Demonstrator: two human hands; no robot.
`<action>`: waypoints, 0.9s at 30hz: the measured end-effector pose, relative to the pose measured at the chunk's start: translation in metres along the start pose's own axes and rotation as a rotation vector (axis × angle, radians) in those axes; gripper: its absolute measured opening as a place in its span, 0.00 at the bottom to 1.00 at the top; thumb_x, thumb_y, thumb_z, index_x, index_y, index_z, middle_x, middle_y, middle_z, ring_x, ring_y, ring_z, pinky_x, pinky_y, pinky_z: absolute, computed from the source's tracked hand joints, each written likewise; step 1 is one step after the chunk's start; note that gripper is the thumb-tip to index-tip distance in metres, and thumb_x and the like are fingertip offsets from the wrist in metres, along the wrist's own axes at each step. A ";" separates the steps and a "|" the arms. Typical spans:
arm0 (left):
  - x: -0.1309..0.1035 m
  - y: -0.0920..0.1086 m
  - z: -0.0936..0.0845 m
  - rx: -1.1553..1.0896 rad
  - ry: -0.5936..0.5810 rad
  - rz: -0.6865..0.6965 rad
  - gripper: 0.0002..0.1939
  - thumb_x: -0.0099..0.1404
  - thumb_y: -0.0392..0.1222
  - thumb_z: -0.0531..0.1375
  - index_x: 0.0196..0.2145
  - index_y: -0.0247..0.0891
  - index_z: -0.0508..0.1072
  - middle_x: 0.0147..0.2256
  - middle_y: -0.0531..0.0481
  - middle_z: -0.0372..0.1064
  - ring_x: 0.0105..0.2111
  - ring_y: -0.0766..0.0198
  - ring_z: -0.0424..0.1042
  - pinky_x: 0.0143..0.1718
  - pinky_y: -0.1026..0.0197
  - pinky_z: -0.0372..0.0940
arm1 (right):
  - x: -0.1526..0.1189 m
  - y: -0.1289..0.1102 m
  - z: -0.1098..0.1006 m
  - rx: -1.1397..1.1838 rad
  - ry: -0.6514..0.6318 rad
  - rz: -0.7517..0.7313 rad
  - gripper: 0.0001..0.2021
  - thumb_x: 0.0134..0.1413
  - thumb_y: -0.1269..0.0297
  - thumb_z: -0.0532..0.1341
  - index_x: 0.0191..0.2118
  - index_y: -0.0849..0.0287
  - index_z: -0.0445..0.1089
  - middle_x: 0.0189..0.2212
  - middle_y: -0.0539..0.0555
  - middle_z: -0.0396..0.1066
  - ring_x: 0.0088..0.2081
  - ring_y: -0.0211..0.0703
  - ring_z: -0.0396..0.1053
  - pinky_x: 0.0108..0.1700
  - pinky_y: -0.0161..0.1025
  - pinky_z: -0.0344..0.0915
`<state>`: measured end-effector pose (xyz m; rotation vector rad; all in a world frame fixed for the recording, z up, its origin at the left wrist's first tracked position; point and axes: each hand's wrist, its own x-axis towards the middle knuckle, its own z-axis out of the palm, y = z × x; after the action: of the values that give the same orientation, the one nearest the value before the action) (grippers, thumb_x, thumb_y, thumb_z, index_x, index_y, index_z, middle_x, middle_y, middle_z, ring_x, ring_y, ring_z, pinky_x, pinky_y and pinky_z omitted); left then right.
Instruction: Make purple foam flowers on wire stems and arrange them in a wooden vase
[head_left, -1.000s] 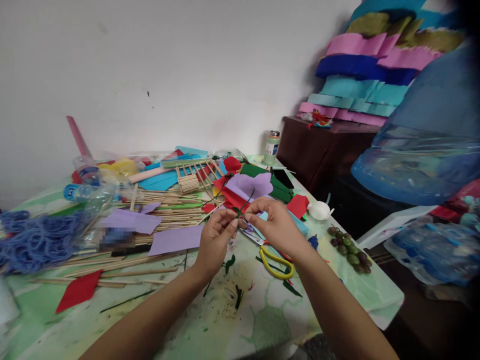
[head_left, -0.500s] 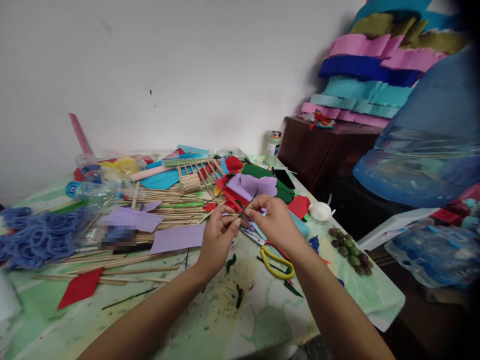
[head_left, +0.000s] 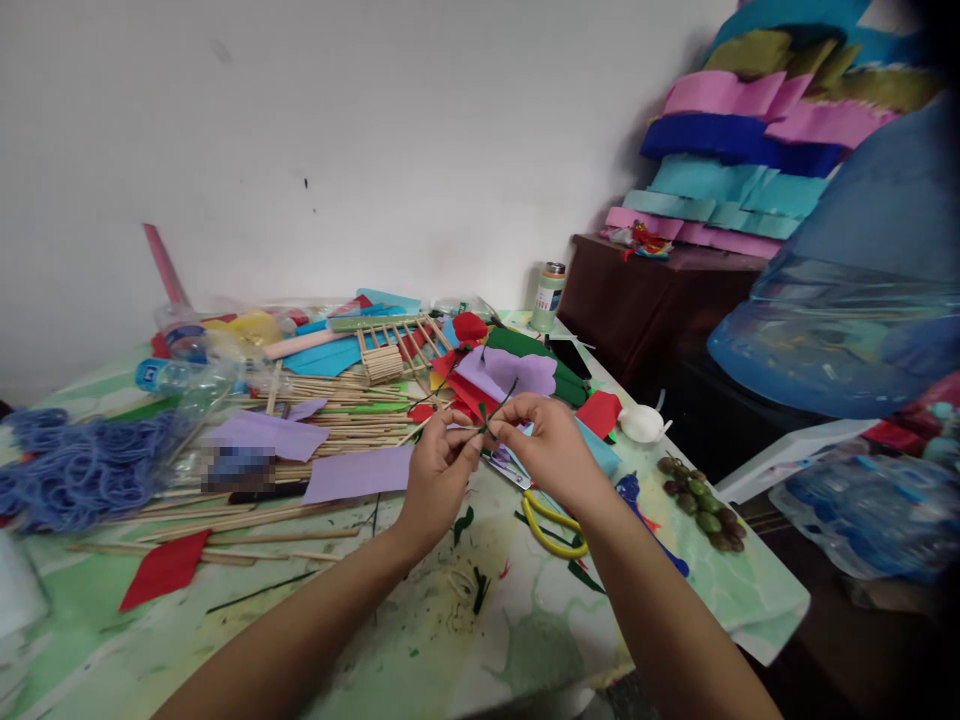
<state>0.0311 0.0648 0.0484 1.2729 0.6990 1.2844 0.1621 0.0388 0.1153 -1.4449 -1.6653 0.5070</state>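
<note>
Above the middle of the table, my left hand (head_left: 444,462) and my right hand (head_left: 541,440) meet, fingertips almost touching. Both pinch a thin dark green stem (head_left: 490,413) with a small green leaf-like piece at its top; its exact make is too small to tell. Under my right hand lies a pair of scissors (head_left: 553,525) with a yellow and red handle, blades partly hidden. Just beyond the fingers are a red sheet (head_left: 463,385) and a crumpled purple sheet (head_left: 517,370). A flat purple piece (head_left: 358,473) lies left of my left hand.
Thin wooden sticks (head_left: 345,430) and blue yarn (head_left: 82,470) cover the left side. Grapes (head_left: 701,503), a white object (head_left: 643,423) and a blue glue gun-like tool (head_left: 652,530) lie at right. A bottle (head_left: 548,296) stands behind; a large water jug (head_left: 817,310) is beside the table.
My hands stay together with the stem pinched between them; only the fingers have shifted slightly. The view has moved a little, and more of the blue tool shows beside my right forearm.
</note>
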 end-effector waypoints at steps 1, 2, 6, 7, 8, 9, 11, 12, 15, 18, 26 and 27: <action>0.000 0.000 0.000 0.010 0.002 0.005 0.13 0.58 0.39 0.60 0.39 0.39 0.60 0.26 0.55 0.69 0.23 0.71 0.62 0.26 0.67 0.57 | 0.001 0.000 0.001 -0.010 -0.001 0.010 0.08 0.48 0.73 0.58 0.22 0.61 0.71 0.25 0.52 0.71 0.29 0.38 0.68 0.34 0.34 0.60; -0.001 0.000 0.000 0.022 0.005 0.013 0.12 0.59 0.39 0.60 0.39 0.39 0.60 0.26 0.54 0.70 0.23 0.71 0.63 0.26 0.68 0.57 | 0.001 0.001 0.002 -0.022 0.001 0.018 0.08 0.47 0.73 0.58 0.22 0.61 0.71 0.25 0.51 0.72 0.29 0.38 0.67 0.33 0.34 0.59; -0.002 0.000 -0.001 0.073 0.013 0.047 0.12 0.59 0.40 0.60 0.39 0.39 0.60 0.28 0.53 0.71 0.24 0.70 0.64 0.27 0.67 0.57 | 0.004 0.005 0.004 -0.058 0.030 0.021 0.08 0.48 0.71 0.59 0.22 0.61 0.72 0.23 0.51 0.72 0.28 0.38 0.66 0.32 0.34 0.58; -0.002 0.000 -0.001 0.082 0.012 0.050 0.12 0.59 0.40 0.60 0.39 0.39 0.60 0.28 0.52 0.72 0.24 0.70 0.64 0.27 0.67 0.57 | 0.004 0.006 0.004 -0.059 0.031 0.020 0.08 0.48 0.71 0.59 0.22 0.61 0.72 0.23 0.51 0.72 0.28 0.38 0.66 0.31 0.34 0.58; -0.002 0.000 -0.002 0.091 0.010 0.054 0.12 0.59 0.40 0.60 0.39 0.39 0.60 0.29 0.52 0.72 0.24 0.69 0.64 0.27 0.67 0.57 | 0.004 0.006 0.005 -0.057 0.030 0.019 0.09 0.48 0.71 0.59 0.21 0.61 0.72 0.23 0.51 0.72 0.28 0.38 0.66 0.31 0.34 0.58; -0.002 0.000 -0.002 0.097 0.007 0.057 0.12 0.59 0.40 0.59 0.39 0.39 0.60 0.29 0.52 0.72 0.24 0.69 0.64 0.27 0.67 0.58 | 0.005 0.006 0.005 -0.053 0.026 0.019 0.09 0.48 0.71 0.59 0.21 0.61 0.72 0.23 0.52 0.72 0.27 0.38 0.66 0.31 0.33 0.57; -0.002 -0.001 -0.003 0.107 0.002 0.063 0.12 0.60 0.40 0.59 0.40 0.39 0.60 0.29 0.52 0.72 0.25 0.68 0.65 0.28 0.66 0.58 | 0.005 0.006 0.005 -0.051 0.016 0.017 0.09 0.48 0.71 0.58 0.21 0.61 0.72 0.22 0.52 0.72 0.27 0.37 0.65 0.30 0.33 0.57; -0.002 -0.002 -0.003 0.109 0.002 0.066 0.12 0.60 0.40 0.59 0.40 0.39 0.60 0.29 0.52 0.72 0.26 0.68 0.66 0.28 0.66 0.58 | 0.005 0.006 0.005 -0.051 0.011 0.017 0.09 0.48 0.71 0.58 0.21 0.61 0.72 0.22 0.52 0.72 0.26 0.37 0.65 0.30 0.33 0.57; -0.002 -0.003 -0.003 0.112 0.007 0.072 0.12 0.60 0.40 0.59 0.40 0.40 0.61 0.29 0.52 0.72 0.27 0.67 0.67 0.28 0.66 0.58 | 0.005 0.007 0.004 -0.022 0.003 0.025 0.09 0.48 0.71 0.58 0.22 0.62 0.72 0.23 0.52 0.72 0.27 0.37 0.66 0.30 0.33 0.58; -0.002 -0.003 -0.003 0.101 0.009 0.064 0.12 0.59 0.40 0.60 0.39 0.40 0.61 0.29 0.51 0.72 0.27 0.67 0.67 0.28 0.66 0.58 | 0.005 0.007 0.003 0.044 -0.017 0.034 0.08 0.48 0.71 0.57 0.22 0.62 0.71 0.23 0.52 0.71 0.28 0.38 0.66 0.32 0.33 0.59; -0.002 -0.003 -0.003 0.141 -0.016 0.066 0.10 0.61 0.41 0.58 0.38 0.40 0.60 0.30 0.51 0.72 0.25 0.69 0.64 0.27 0.67 0.56 | 0.006 0.011 -0.002 0.071 -0.077 0.010 0.07 0.49 0.71 0.57 0.24 0.62 0.70 0.25 0.51 0.68 0.29 0.37 0.64 0.33 0.33 0.58; -0.002 -0.003 -0.003 0.146 -0.013 0.071 0.10 0.61 0.41 0.58 0.39 0.40 0.60 0.30 0.51 0.72 0.24 0.69 0.64 0.27 0.67 0.56 | 0.006 0.012 -0.002 0.062 -0.081 -0.003 0.07 0.50 0.71 0.57 0.24 0.62 0.69 0.26 0.51 0.68 0.29 0.38 0.64 0.33 0.34 0.58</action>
<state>0.0286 0.0645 0.0445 1.4340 0.7550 1.2997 0.1713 0.0472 0.1092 -1.3928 -1.7007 0.6173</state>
